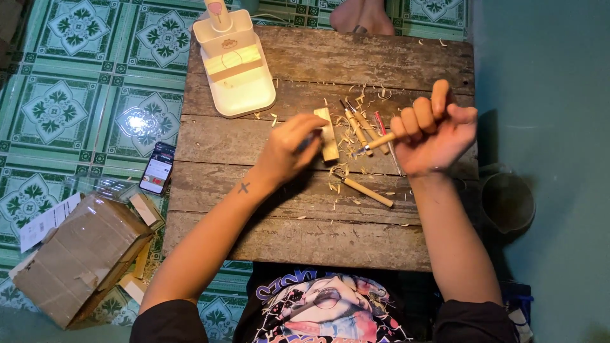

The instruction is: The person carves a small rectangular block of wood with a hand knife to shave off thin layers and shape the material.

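Note:
My left hand [293, 147] rests on a small pale wood block [328, 134] in the middle of the plank table [305, 235], fingers curled around its left side. My right hand [436, 130] is closed on a wooden-handled carving tool [379, 143]; the tool's metal tip points left toward the block, a short gap away. Several more wooden-handled carving tools [358, 127] lie just behind the block, and another one [367, 191] lies in front of it. Wood shavings are scattered around the block.
A white lamp base [234, 70] stands at the table's back left. On the tiled floor to the left lie a phone [157, 168] and an open cardboard box [79, 257]. A dark bucket [507, 202] sits right of the table. Someone's bare feet [362, 16] show past the far edge.

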